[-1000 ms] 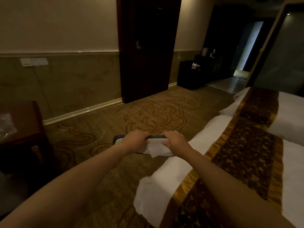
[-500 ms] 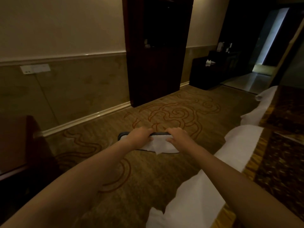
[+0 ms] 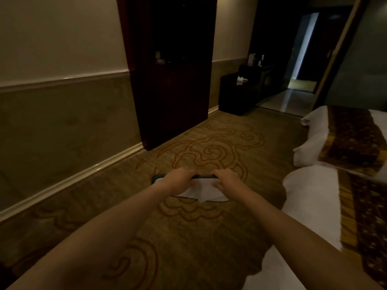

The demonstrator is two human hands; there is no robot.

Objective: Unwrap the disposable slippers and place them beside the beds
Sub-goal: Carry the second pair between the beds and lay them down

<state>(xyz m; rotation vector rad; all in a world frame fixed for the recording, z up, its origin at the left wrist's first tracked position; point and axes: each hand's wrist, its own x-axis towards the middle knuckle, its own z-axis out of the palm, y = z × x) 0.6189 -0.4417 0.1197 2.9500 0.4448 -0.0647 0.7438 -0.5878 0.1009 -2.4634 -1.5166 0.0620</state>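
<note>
Both arms were extended forward over the patterned carpet [image 3: 209, 147] in a dimly lit room. The left hand [image 3: 178, 181] and the right hand [image 3: 227, 182] were side by side, each with fingers curled closed over the upper edge of the disposable slippers [image 3: 201, 190], which were held in the air between them, above the floor and just left of the nearer bed [image 3: 312, 206]. The slippers appeared as a flat white item with a dark rim; the rim's left end protruded past the left hand, and a white flap hung below the hands. Whether any wrapping remained on them could not be determined. The nearer bed carried white linen and a brown-and-gold runner [image 3: 364, 222]; a second bed [image 3: 314, 135], dressed alike, stood beyond it to the right. A dark wooden cabinet [image 3: 173, 80] stood against the wall ahead, and a low dark stand [image 3: 236, 95] with a small white item on top sat to its right, near a lit doorway [image 3: 303, 59].
</note>
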